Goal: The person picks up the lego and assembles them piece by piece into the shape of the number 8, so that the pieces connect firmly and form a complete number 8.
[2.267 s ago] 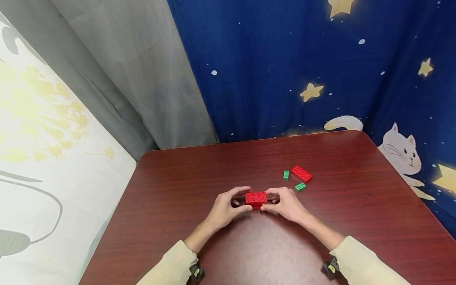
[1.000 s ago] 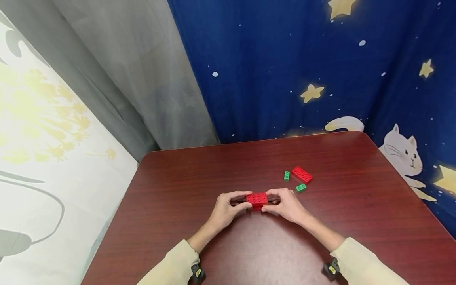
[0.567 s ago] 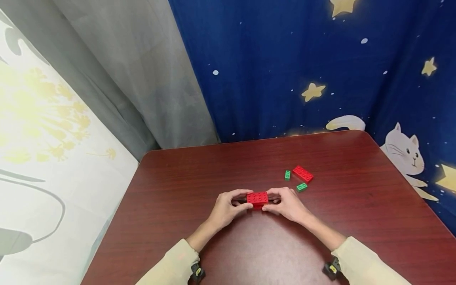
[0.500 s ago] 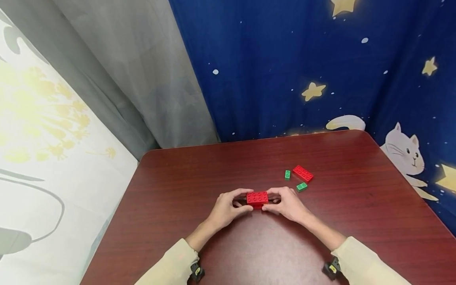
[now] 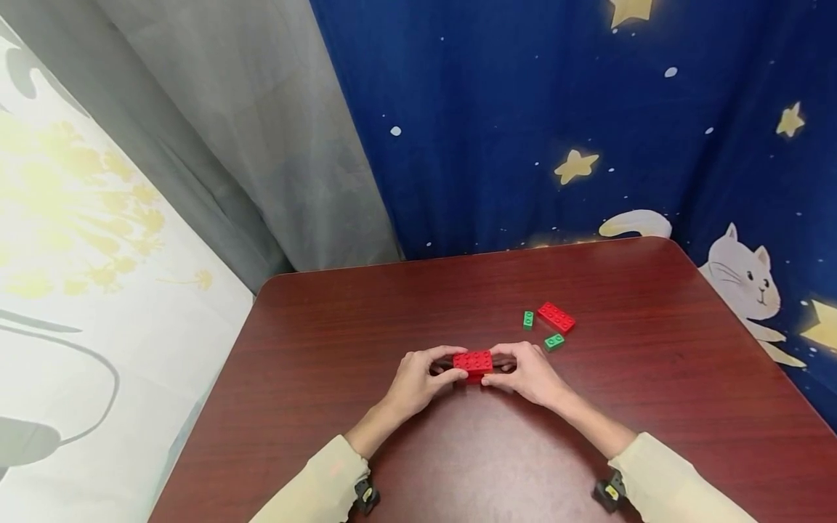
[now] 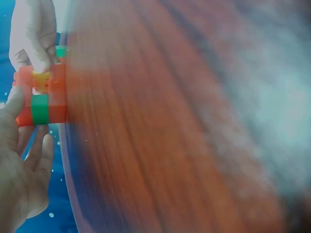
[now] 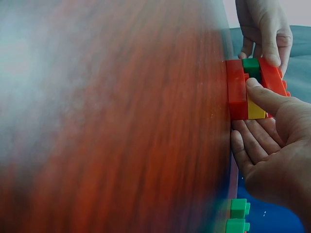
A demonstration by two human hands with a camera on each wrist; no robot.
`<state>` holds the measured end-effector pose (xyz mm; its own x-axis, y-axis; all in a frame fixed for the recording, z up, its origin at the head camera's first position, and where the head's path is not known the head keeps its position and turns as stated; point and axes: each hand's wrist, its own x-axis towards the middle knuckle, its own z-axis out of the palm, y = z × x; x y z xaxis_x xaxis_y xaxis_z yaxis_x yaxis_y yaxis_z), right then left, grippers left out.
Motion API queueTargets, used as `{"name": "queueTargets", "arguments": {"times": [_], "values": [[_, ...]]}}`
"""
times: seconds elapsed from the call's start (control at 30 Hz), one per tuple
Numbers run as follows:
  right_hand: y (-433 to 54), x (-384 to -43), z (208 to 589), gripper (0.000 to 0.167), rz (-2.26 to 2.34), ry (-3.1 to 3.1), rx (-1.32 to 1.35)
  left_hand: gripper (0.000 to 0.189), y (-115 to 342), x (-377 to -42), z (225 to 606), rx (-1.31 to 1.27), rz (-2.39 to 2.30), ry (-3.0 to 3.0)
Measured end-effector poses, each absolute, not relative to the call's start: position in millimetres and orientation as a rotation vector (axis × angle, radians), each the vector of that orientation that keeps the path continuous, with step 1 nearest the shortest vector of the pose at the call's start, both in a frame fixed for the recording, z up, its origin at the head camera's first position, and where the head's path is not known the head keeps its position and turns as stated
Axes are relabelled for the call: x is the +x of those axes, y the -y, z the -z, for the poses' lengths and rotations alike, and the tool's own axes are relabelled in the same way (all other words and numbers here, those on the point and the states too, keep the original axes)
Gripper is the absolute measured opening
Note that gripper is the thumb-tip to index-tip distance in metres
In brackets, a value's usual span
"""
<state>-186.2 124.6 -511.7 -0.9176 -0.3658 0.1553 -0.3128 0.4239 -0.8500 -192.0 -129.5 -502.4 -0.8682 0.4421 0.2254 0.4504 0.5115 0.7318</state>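
Between the two hands stands a small stack of toy bricks on the table (image 5: 340, 312). Its top is a red eight-stud brick (image 5: 473, 361); below it a green brick (image 6: 40, 109) and a yellow brick (image 7: 255, 108) sit side by side on a lower red brick (image 7: 237, 90). In the right wrist view the top brick slants away from the yellow one, leaving a gap. My left hand (image 5: 413, 381) pinches the top red brick at its left end, thumb in front. The right hand (image 5: 531, 374) grips the stack's right end, thumb across the yellow brick, fingers behind.
Behind the right hand lie another red eight-stud brick (image 5: 556, 317) and two small green bricks, one upright in view (image 5: 528, 320) and one slanted (image 5: 554, 341). A blue starry curtain (image 5: 497, 131) hangs beyond the table's far edge, with a grey curtain (image 5: 261, 123) left of it.
The left thumb has shifted slightly up and right on the front of the top red brick. Otherwise the hands and stack stay nearly in place; the loose bricks have not moved.
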Motion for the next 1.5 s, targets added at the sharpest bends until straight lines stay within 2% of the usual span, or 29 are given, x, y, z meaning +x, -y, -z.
{"name": "queueTargets", "arguments": {"times": [0.63,0.87,1.0,1.5], "values": [[-124,-187,510,0.03,1.541,-2.591,-0.653,0.039,129,-195,500,-0.794,1.374,2.744],[-126,-183,506,0.052,1.538,-2.558,-0.657,0.039,128,-196,500,-0.805,1.301,2.759],[-127,-180,505,0.057,1.637,-2.559,-0.657,0.038,128,-196,499,-0.803,1.301,2.758],[-128,-180,498,0.039,1.66,-2.636,-0.708,0.038,128,-194,499,-0.791,1.324,2.755]]}}
